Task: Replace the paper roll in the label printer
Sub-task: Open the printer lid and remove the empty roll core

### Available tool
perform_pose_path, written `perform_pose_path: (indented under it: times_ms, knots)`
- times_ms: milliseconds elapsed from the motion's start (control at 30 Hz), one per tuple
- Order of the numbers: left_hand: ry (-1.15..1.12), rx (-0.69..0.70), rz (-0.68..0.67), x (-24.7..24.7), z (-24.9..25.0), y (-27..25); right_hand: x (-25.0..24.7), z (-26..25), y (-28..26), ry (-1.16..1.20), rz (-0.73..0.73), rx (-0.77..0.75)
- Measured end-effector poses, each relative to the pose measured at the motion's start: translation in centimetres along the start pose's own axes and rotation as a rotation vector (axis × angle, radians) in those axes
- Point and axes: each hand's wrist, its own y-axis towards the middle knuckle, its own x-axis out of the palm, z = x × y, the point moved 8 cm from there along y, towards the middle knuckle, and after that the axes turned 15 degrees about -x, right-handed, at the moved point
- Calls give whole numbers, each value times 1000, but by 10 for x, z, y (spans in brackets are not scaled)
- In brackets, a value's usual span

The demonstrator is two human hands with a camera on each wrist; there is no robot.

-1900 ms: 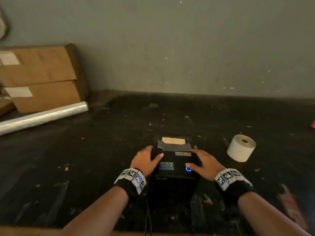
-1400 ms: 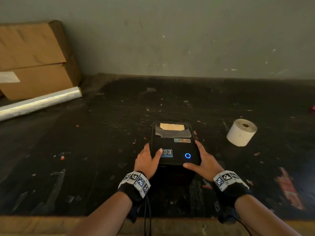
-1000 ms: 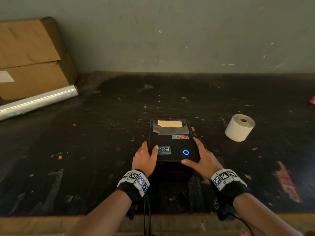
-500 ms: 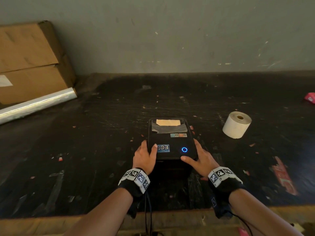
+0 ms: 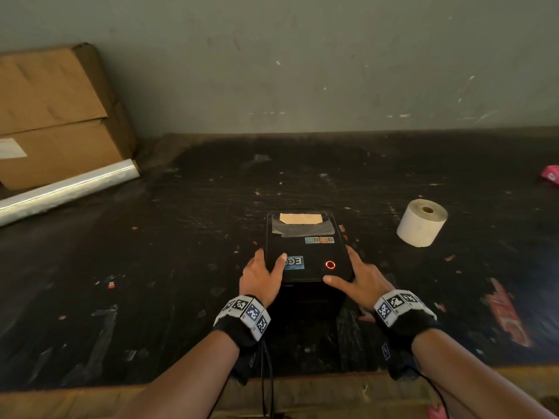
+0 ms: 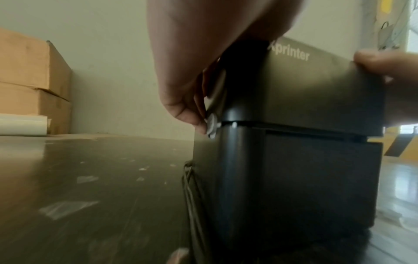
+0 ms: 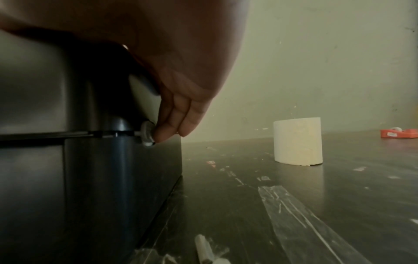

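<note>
Both hands clasp the label printer [image 5: 308,249] between them, left hand [image 5: 259,279] and right hand [image 5: 360,281] fingertips on its side latch buttons, spare paper roll [image 5: 422,222] well right; uneven pressing could jam the lid.

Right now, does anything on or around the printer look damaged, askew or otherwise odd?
Yes. The label printer has its ring light glowing red, and a brown patch under clear tape covers its top. The table around it is littered with scraps and tape residue. The paper roll stands upright, undamaged.
</note>
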Motion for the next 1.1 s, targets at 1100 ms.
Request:
perform_pose_path:
  times_ms: [1100]
  knots:
    - [-295,314,180,-69,116,53,-103,-60,85,-256,551,-402]
